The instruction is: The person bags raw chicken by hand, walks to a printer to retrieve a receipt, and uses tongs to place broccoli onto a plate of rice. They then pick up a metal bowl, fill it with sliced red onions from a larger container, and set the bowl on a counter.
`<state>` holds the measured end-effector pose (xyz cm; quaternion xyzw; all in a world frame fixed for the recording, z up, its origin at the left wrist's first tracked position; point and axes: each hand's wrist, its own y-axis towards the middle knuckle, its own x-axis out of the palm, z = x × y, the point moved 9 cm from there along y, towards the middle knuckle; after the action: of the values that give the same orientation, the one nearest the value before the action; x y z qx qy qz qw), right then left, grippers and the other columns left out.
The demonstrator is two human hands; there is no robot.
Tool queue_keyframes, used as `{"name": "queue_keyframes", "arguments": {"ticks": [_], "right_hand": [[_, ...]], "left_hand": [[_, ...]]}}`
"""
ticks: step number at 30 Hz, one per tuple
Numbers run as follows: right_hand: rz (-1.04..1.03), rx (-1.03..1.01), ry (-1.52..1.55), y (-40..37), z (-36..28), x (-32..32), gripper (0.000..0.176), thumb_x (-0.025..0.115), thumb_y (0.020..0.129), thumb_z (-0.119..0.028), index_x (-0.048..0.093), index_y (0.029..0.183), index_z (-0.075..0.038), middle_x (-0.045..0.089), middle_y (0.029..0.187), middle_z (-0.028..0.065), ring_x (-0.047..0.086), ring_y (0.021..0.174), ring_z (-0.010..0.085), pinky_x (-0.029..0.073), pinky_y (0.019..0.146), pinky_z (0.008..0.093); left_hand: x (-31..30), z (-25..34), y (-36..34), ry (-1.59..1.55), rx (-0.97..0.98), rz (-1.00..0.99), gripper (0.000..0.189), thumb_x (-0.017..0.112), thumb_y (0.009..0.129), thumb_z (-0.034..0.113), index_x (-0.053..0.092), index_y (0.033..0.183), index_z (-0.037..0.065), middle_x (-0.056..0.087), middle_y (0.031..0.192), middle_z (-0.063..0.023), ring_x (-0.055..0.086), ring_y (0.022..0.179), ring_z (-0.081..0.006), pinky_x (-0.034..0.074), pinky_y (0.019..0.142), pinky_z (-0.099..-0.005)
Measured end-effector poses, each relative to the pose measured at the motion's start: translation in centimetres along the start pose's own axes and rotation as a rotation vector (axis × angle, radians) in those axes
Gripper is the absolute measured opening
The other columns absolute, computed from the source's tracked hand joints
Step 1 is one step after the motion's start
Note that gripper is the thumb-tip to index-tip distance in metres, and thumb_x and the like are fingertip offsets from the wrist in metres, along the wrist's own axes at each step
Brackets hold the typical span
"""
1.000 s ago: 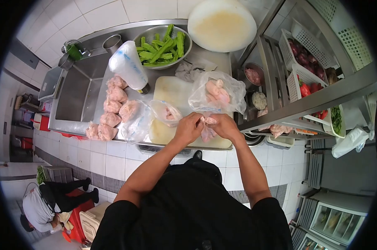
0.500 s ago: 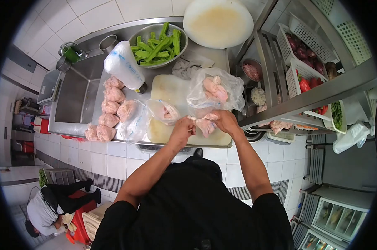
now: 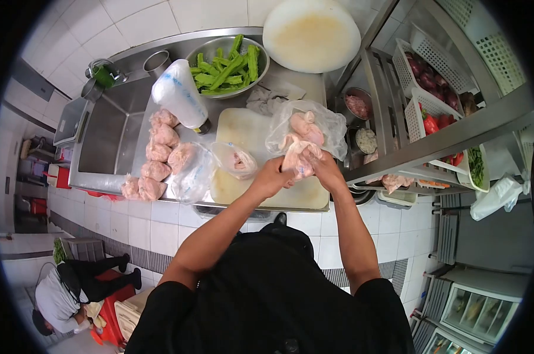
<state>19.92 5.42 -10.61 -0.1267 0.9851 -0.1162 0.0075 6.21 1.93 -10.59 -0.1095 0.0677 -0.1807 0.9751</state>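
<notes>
Two bare hands meet over the near right part of a pale rectangular plastic cutting board (image 3: 243, 127). The left hand (image 3: 271, 177) is closed, its fingers curled tight on the left side of a small clear plastic bag of pale pink raw meat (image 3: 299, 158). The right hand (image 3: 327, 170) is closed as well, gripping the bag's right side with thumb and fingertips. The bag sits between both hands, over the board. It is just near of a larger open clear plastic bag of pink meat pieces (image 3: 309, 125), which rests at the board's far right corner.

Both forearms are bare and bent at the elbows. They angle inward from black short sleeves so that the wrists come close together.

On the board's left edge lies another small filled clear bag (image 3: 236, 160). Further left, a cluster of tied pink meat bags (image 3: 158, 154) lies on the steel counter (image 3: 217, 112) beside the sink. A white roll of plastic bags (image 3: 178, 94) lies at the far left, near a round steel bowl of green vegetable strips (image 3: 228, 64).
</notes>
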Motion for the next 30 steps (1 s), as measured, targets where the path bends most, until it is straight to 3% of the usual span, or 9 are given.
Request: {"name": "queue_keyframes", "arguments": {"ticks": [5,9,11,15,18,20,23,25,30], "right_hand": [[-0.017,0.108,0.191,0.1,1.3,-1.0,0.039,0.063,0.094,-0.025,0.056,0.125,-0.002,0.064,0.092,0.0039,0.059,0.072,0.0103,0.050,0.063,0.0250],[-0.037,0.173,0.289,-1.0,1.5,1.0,0.049,0.064,0.093,-0.019,0.046,0.135,-0.002,0.063,0.100,0.0053,0.060,0.075,0.0104,0.052,0.064,0.0248],[-0.069,0.122,0.280,-1.7,0.4,4.2,0.048,0.063,0.093,-0.016,0.047,0.135,-0.002,0.063,0.103,0.0055,0.060,0.079,0.0107,0.052,0.066,0.0253],[-0.037,-0.077,0.185,-0.6,-0.7,4.8,0.042,0.062,0.091,-0.009,0.051,0.130,0.001,0.064,0.108,0.0066,0.060,0.090,0.0115,0.052,0.073,0.0271],[0.075,-0.109,0.265,-0.8,-1.9,3.9,0.037,0.062,0.090,-0.007,0.055,0.125,0.003,0.065,0.107,0.0073,0.061,0.088,0.0115,0.052,0.074,0.0279],[0.114,-0.103,0.325,-0.7,-1.8,3.3,0.034,0.063,0.090,-0.006,0.057,0.122,0.003,0.065,0.105,0.0075,0.062,0.087,0.0116,0.052,0.074,0.0283],[0.155,-0.052,0.176,-0.2,-0.8,2.6,0.031,0.064,0.089,-0.006,0.059,0.118,0.003,0.066,0.100,0.0067,0.062,0.086,0.0119,0.053,0.075,0.0267],[0.077,0.037,0.376,-0.4,-0.7,4.2,0.041,0.066,0.089,-0.007,0.054,0.126,0.003,0.064,0.105,0.0074,0.062,0.086,0.0116,0.052,0.071,0.0239],[-0.064,0.037,0.282,-1.0,-2.3,6.9,0.056,0.066,0.087,-0.007,0.043,0.138,0.001,0.060,0.114,0.0099,0.061,0.086,0.0113,0.051,0.067,0.0225]], "left_hand": [[-1.6,-0.3,-0.6,-0.388,-0.129,0.147,0.020,0.062,0.092,0.020,0.063,0.103,0.003,0.060,0.072,0.0001,0.051,0.058,-0.0067,0.042,0.053,-0.0245],[-2.3,-0.6,-1.5,-0.389,-0.130,0.237,0.024,0.058,0.093,0.024,0.065,0.094,0.001,0.061,0.069,-0.0024,0.051,0.058,-0.0071,0.041,0.051,-0.0246],[-2.4,0.2,-1.4,-0.245,0.030,0.403,0.029,0.055,0.095,0.027,0.064,0.090,-0.001,0.058,0.065,-0.0011,0.049,0.057,-0.0076,0.040,0.051,-0.0273],[-2.3,-1.7,-1.0,-0.236,0.084,0.432,0.032,0.053,0.096,0.028,0.062,0.089,-0.002,0.056,0.063,-0.0009,0.048,0.058,-0.0079,0.040,0.053,-0.0289],[-1.1,-2.3,-1.4,-0.331,-0.067,0.277,0.029,0.056,0.097,0.030,0.055,0.082,0.006,0.050,0.062,0.0006,0.051,0.056,-0.0106,0.040,0.050,-0.0271],[-0.7,-0.2,-2.5,-0.657,-0.005,0.229,0.032,0.056,0.098,0.031,0.052,0.079,0.006,0.049,0.059,-0.0014,0.051,0.052,-0.0120,0.040,0.045,-0.0276],[-1.6,-0.5,-3.6,-0.575,-0.100,0.275,0.033,0.055,0.098,0.030,0.051,0.077,0.005,0.047,0.055,-0.0017,0.049,0.046,-0.0126,0.039,0.043,-0.0277],[-2.3,-0.5,-3.7,-0.454,-0.102,0.295,0.035,0.055,0.098,0.031,0.051,0.075,0.005,0.046,0.053,-0.0018,0.048,0.045,-0.0125,0.039,0.043,-0.0275],[-3.1,-0.4,-3.2,-0.263,-0.121,0.313,0.041,0.054,0.097,0.036,0.053,0.072,0.004,0.048,0.052,-0.0027,0.048,0.044,-0.0114,0.040,0.043,-0.0278]]}}
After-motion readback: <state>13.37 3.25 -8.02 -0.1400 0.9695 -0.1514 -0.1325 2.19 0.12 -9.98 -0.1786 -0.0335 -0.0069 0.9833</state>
